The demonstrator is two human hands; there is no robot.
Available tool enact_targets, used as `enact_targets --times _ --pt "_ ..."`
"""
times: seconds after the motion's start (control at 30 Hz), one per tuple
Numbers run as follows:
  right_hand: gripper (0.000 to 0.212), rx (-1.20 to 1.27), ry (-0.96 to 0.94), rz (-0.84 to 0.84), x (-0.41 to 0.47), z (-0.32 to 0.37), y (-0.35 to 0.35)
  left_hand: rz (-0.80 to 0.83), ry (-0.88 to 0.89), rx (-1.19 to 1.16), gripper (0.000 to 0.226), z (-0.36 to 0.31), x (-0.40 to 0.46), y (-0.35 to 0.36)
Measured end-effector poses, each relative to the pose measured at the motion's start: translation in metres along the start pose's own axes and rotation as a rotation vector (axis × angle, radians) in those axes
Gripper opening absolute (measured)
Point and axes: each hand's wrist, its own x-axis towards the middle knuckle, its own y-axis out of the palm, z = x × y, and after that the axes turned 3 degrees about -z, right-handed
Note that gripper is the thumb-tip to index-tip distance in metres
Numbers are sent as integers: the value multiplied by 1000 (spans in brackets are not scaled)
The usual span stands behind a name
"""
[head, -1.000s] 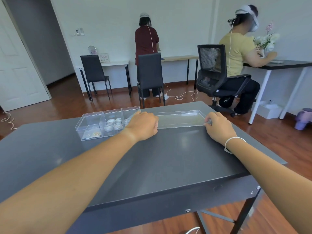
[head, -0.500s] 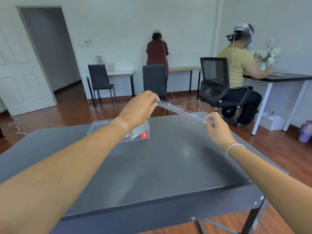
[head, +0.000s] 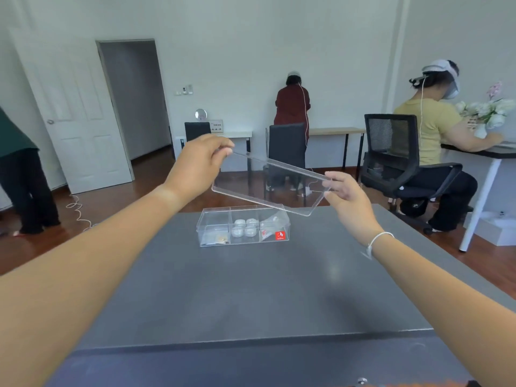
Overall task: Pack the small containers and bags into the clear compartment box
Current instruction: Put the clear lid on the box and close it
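Observation:
The clear compartment box (head: pixel 212 219) stands on the far middle of the dark table (head: pixel 251 297), with three sections. Several small white round containers (head: pixel 244 228) fill its middle section, a small bag (head: pixel 220 239) lies in the left one, and a clear bag with a red label (head: pixel 272 233) in the right one. Above the box I hold its clear lid (head: pixel 268 185) tilted in the air. My left hand (head: pixel 199 163) pinches the lid's far left corner. My right hand (head: pixel 346 191) grips its right end.
A black mesh office chair (head: pixel 391 152) with a seated person stands beyond the table's right side. Another person stands at a far desk behind a black chair (head: pixel 284 146). A third person (head: pixel 19 174) stands at far left by a white door.
Both hands lifted the lid off the table, raised it above the box and tipped it so its underside faces me. The camera tilted upward.

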Motion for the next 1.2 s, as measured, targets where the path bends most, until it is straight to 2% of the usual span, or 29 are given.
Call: enact_targets --times 0.1,0.23,0.37,0.5,0.6,0.73,0.83,1.0,1.07,1.2 --pt "39 19 12 91 -4 5 20 -28 -105 -66 22 15 -5 -13" --pt "38 220 141 149 -11 9 42 -40 -223 -135 24 34 -10 -21" --pt "41 325 224 116 -10 12 52 -66 -325 -207 24 47 -15 -24" --pt "40 315 260 71 0 15 57 -67 -475 -257 22 58 -19 -19" --pt "39 328 272 24 8 14 58 -15 -605 -320 18 67 -26 -14" --pt "39 315 280 -3 16 9 59 89 -722 -400 28 75 -40 -6" --pt "32 319 322 -45 20 4 64 98 -771 -470 30 78 -48 0" --pt "6 306 378 -110 27 -7 75 96 -842 -493 29 87 -57 12" --pt "6 309 392 -75 29 -13 77 99 -864 -504 30 92 -60 16" --pt "35 309 406 55 29 -26 79 95 -905 -518 30 101 -66 24"
